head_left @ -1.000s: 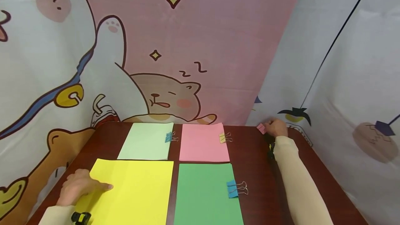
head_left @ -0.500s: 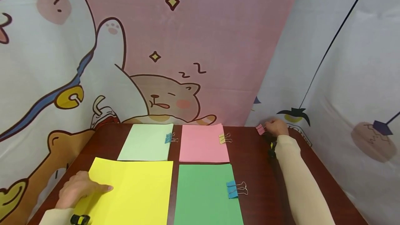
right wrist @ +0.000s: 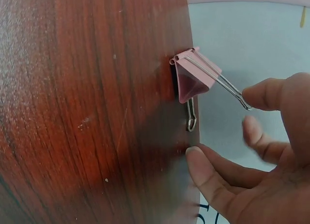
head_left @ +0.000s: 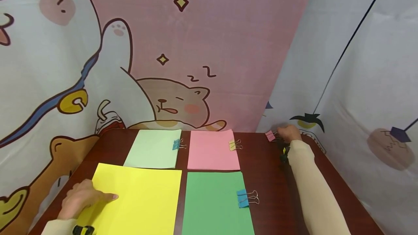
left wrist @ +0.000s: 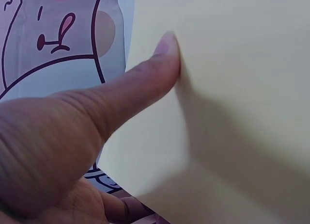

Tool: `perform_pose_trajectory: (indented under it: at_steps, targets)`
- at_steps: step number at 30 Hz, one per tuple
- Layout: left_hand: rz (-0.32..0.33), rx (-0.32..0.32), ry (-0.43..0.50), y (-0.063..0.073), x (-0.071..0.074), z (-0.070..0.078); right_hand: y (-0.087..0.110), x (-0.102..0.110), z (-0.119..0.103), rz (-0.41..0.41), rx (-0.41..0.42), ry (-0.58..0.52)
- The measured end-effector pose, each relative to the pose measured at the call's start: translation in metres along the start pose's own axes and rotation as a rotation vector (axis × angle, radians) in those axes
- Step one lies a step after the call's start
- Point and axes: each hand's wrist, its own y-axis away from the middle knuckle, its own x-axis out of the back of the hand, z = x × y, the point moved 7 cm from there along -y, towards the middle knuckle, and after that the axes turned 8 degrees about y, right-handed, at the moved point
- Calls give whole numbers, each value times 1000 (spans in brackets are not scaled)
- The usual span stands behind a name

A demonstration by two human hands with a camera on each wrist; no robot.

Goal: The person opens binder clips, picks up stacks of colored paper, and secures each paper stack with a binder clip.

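In the head view my left hand (head_left: 81,197) holds the left side of a yellow sheet of paper (head_left: 140,198). The left wrist view has the thumb on top of the paper (left wrist: 242,54) and other fingers (left wrist: 118,209) partly hidden beneath its edge. At the table's far right, my right hand (head_left: 289,133) is beside a pink binder clip (head_left: 270,136). Up close, the clip (right wrist: 201,76) sits by the table edge, one wire handle raised against a fingertip. The thumb is apart from the clip, near the edge.
Pale green paper (head_left: 153,149) with a blue clip (head_left: 176,143) and pink paper (head_left: 210,151) with a yellow clip (head_left: 232,145) lie at the back. Green paper (head_left: 215,202) bears a larger blue clip (head_left: 242,198). Printed cloth (head_left: 228,46) hangs behind the brown table (head_left: 271,184).
The pink clip has shifted slightly left, and its wire handles now show between it and my right hand's fingers. My left hand stays at the yellow paper.
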Motion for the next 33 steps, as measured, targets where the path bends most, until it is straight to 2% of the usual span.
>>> perform_pose_trajectory:
  at_steps: [8,14,18,27,33]
  targets:
    - [4,-7,-3,1,1,1,3,0,-1,-21,4,31]
    - [6,0,7,1,0,1,3,4,-6,30,51,32]
    - [8,8,16,1,-1,1,5,6,-10,23,49,26]
    - [11,14,26,-1,-4,-1,4,1,1,-125,-2,-62]
    - [-5,-6,40,-1,-4,-4,-1,-9,10,-258,-70,-238]
